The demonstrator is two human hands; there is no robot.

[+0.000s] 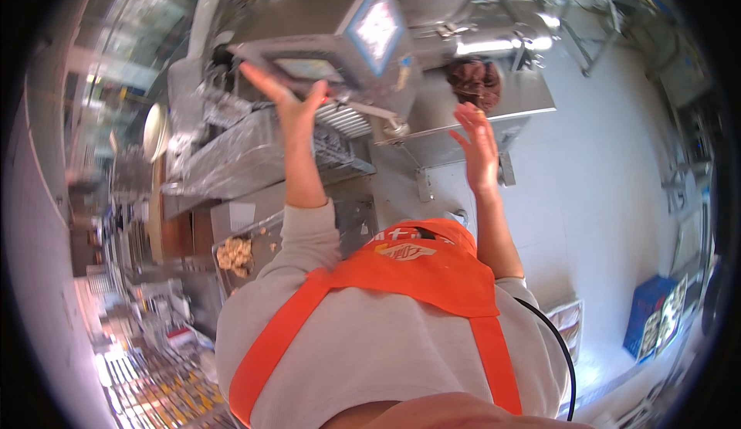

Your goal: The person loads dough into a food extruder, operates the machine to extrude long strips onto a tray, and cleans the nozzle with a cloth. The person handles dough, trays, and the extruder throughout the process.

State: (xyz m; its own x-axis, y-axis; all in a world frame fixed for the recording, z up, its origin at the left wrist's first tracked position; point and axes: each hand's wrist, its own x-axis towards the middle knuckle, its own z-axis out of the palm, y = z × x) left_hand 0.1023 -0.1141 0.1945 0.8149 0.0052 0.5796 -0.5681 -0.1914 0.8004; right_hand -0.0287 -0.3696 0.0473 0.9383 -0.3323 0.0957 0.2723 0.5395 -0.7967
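Observation:
My left hand (pixel 292 112) reaches forward with its thumb and fingers spread, holding nothing that I can see. It is in front of a boxy steel machine (pixel 309 20) and its sloping front panel; whether the fingertips touch the machine I cannot tell. Below that hand is a conveyor-like bed (pixel 343 120) with pale slats. Farther right, my right hand (pixel 480 151) is raised, thumb apart from the fingers, with nothing in it. Just beyond its fingertips, a crumpled dark brown cloth (pixel 475 81) lies on a steel table (pixel 525 93).
A plastic-covered long unit (pixel 231 151) runs along the left. Behind it, pale dough-like pieces (pixel 235 256) sit on a dark tray (pixel 266 236). A blue crate (pixel 648 317) stands on the floor at right. Racks with yellowish items (pixel 177 398) are at lower left.

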